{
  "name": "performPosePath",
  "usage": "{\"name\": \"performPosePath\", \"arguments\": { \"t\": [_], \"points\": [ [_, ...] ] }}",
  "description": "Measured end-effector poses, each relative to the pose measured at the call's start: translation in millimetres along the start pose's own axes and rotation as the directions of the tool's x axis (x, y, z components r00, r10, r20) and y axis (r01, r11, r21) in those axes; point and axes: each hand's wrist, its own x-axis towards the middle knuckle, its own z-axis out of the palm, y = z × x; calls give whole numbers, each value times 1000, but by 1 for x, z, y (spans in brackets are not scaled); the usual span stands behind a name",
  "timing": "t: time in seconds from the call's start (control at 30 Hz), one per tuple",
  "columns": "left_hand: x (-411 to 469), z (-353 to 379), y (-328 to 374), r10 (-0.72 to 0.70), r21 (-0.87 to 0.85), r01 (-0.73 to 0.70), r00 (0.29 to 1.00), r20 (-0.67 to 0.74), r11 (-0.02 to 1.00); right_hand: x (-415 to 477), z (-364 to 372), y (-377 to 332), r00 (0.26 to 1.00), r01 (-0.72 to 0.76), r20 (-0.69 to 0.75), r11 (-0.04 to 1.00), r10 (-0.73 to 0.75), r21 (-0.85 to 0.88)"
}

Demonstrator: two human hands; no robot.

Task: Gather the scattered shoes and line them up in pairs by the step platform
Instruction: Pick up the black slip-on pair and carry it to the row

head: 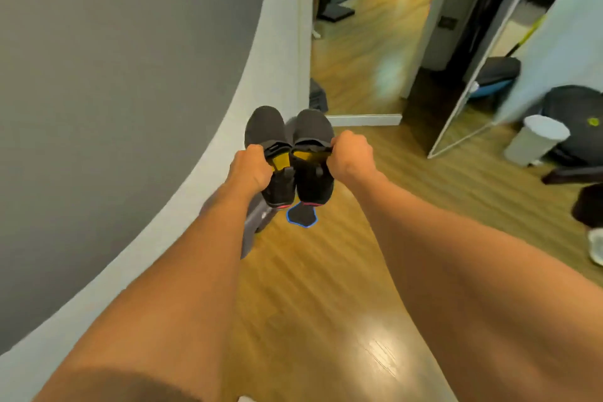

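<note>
From the head camera, the left hand (249,170) clenches its fingers round the collar of one black sneaker (266,130), and the right hand (350,155) grips the second black sneaker (313,132) likewise; both shoes, yellow insoles showing, hang side by side, toes pointing away, above the wood floor (326,287) beside the grey wall (114,75), a white bin (535,140) well off to the right

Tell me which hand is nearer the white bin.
Right. The right hand, gripping a shoe, is left of the bin; the left hand, gripping the other shoe, is farther left.
</note>
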Motion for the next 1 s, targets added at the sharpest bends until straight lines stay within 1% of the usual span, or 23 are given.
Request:
{"name": "performPosePath", "arguments": {
  "t": [0.07, 0.13, 0.23, 0.3, 0.43, 0.57, 0.7, 0.77, 0.83, 1.0],
  "points": [
    [-9, 38, 65, 97, 53, -99, 994, 52, 994, -10, -31, 69, 994, -101, -46, 995, 101, 18],
    [-18, 74, 128, 170, 67, -177, 981, 96, 982, -21, -60, 132, 977, -186, -97, 982, 189, 40],
    [-37, 122, 212, 275, 78, -291, 946, 170, 954, -44, -98, 218, 929, -321, -159, 942, 333, 96],
    [-48, 153, 267, 354, 78, -377, 910, 215, 923, -58, -122, 274, 886, -403, -190, 905, 423, 133],
    [-72, 215, 369, 505, 46, -540, 811, 295, 840, -88, -163, 377, 790, -536, -242, 826, 563, 173],
    [-94, 275, 461, 598, 0, -643, 712, 368, 766, -111, -199, 464, 682, -646, -286, 738, 673, 197],
    [-112, 334, 552, 657, -67, -710, 608, 446, 701, -132, -231, 544, 554, -745, -308, 626, 773, 231],
    [-123, 359, 593, 689, -109, -745, 538, 485, 659, -144, -246, 580, 477, -790, -310, 556, 822, 259],
    [-138, 386, 637, 710, -156, -766, 472, 522, 624, -155, -260, 617, 398, -811, -331, 496, 856, 309],
    [-182, 451, 719, 755, -180, -838, 343, 559, 514, -188, -281, 700, 259, -849, -351, 385, 900, 361]
  ]
}}
